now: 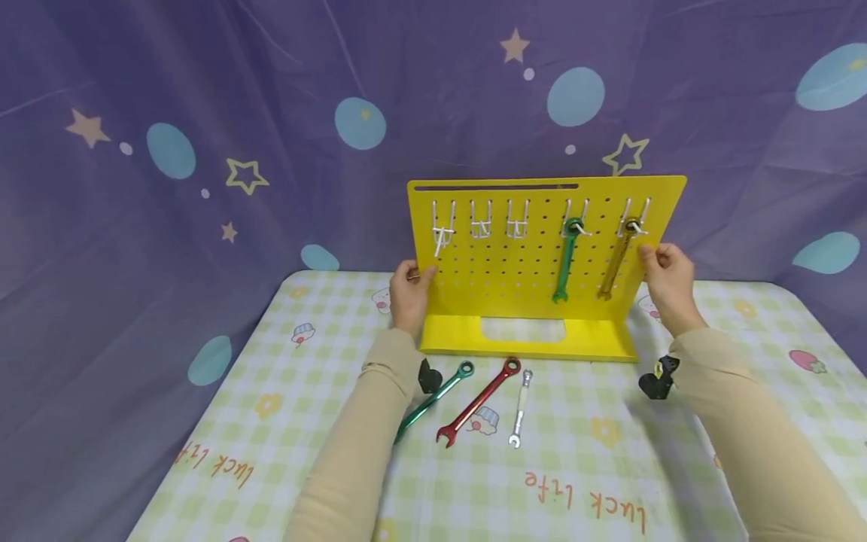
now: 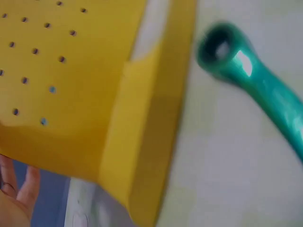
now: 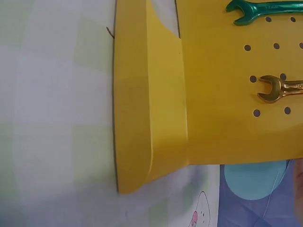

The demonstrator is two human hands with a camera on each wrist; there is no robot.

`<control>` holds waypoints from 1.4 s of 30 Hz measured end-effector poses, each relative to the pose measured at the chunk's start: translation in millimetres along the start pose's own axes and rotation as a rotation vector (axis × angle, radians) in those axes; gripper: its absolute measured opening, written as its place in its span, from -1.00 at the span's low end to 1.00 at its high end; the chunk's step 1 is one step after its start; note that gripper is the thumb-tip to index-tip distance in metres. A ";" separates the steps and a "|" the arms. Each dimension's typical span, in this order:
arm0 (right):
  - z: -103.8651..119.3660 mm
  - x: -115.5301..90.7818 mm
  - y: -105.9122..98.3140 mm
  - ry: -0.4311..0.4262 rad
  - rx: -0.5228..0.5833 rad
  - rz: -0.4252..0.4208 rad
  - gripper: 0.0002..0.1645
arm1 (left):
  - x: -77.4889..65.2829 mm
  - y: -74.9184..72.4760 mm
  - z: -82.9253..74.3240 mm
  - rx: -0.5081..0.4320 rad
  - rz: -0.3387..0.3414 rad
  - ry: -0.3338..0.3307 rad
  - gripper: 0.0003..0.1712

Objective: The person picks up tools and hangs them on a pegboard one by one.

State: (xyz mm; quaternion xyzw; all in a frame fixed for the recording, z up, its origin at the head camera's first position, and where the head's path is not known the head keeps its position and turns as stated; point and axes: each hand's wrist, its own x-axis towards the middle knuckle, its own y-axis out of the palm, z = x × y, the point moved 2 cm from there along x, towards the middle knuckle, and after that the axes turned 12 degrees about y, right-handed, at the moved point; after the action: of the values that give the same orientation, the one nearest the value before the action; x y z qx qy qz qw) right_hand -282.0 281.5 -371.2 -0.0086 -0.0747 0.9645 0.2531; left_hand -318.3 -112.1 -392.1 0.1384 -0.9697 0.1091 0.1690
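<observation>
A yellow pegboard stand stands at the back of the table, with white hooks along its upper part. My left hand grips its left edge, thumb on the front face. On the opposite edge, my right hand pinches the board between thumb and fingers. A green wrench and a gold wrench hang from hooks on the right side. In the right wrist view their open ends show, the gold wrench below the green wrench.
In front of the stand lie a second green wrench, partly hidden by the left sleeve, a red wrench and a small silver wrench. A checked cloth covers the table. A purple patterned curtain hangs behind.
</observation>
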 end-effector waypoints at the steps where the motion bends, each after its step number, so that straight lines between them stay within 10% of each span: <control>1: 0.6 -0.3 -0.4 0.001 -0.015 -0.003 -0.77 | 0.2 0.4 -0.1 -0.015 -0.005 -0.001 -0.69; 10: 1.1 -2.5 0.5 -0.005 -0.121 -0.044 -0.69 | -4.2 -10.8 -4.6 -0.119 0.068 -0.004 -0.59; 17: -1.0 -2.6 2.5 -0.009 -0.127 -0.060 -0.68 | -15.8 -29.6 -13.0 -0.029 0.186 0.036 -0.45; 28: -1.1 -2.4 1.4 -0.006 -0.150 -0.066 -0.63 | -55.2 -36.2 -27.2 0.102 0.186 0.024 -0.53; 42: -0.9 -3.0 3.4 0.001 -0.117 -0.079 -0.65 | -111.5 -11.9 -47.4 0.127 0.522 -0.011 -0.62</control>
State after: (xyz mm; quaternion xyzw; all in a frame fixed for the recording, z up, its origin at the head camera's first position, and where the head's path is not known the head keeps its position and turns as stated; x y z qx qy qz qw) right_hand -281.0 277.3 -372.7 -0.0210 -0.1313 0.9477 0.2902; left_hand -199.7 -85.2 -386.5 -0.1055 -0.9647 0.2090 0.1210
